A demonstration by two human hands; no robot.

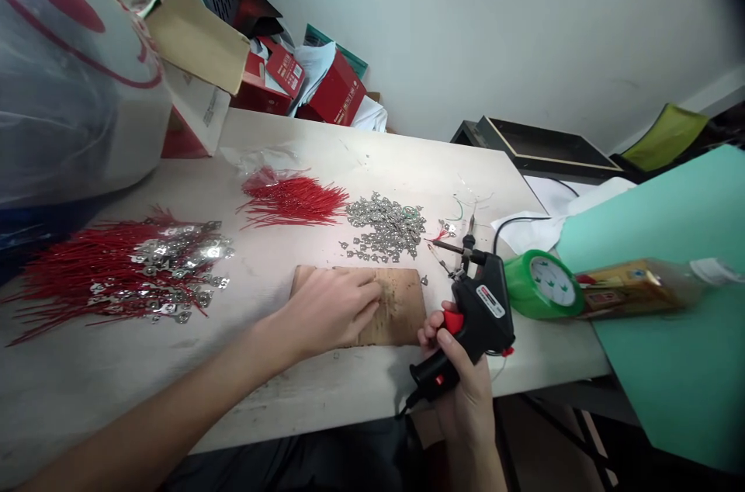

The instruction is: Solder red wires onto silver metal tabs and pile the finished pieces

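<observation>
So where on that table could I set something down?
Bare tabletop shows between the left wire pile and the wooden board, and between that board and the near edge. It's crowded around the right hand's soldering gun, tape roll and bottle.

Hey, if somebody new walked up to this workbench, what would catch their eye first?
Probably the big heap of red wires with shiny metal tabs, at the left of the table. Next, the black soldering gun in the right hand's grip, just right of the wooden board. The bright green tape roll, beside a bottle lying on its side at far right, likely stands out too.
</observation>
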